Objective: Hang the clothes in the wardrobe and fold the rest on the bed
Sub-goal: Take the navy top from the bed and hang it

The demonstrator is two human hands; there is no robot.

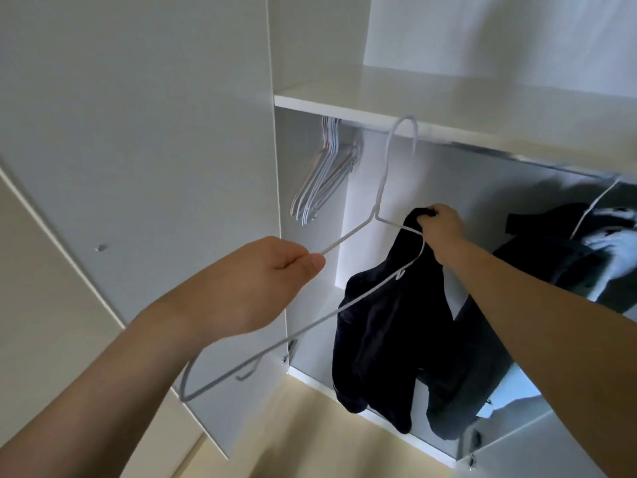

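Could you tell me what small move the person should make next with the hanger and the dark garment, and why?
Probably raise the white hanger a little so that its hook catches the rail. The hook is just below the shelf, not yet over the rail. The left hand pinches one hanger arm, and the right hand grips the dark garment at the other, so it looks ready to hang.

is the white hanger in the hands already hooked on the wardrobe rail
No, the white hanger is held up by the left hand and right hand, its hook in front of the shelf edge, off the rail.
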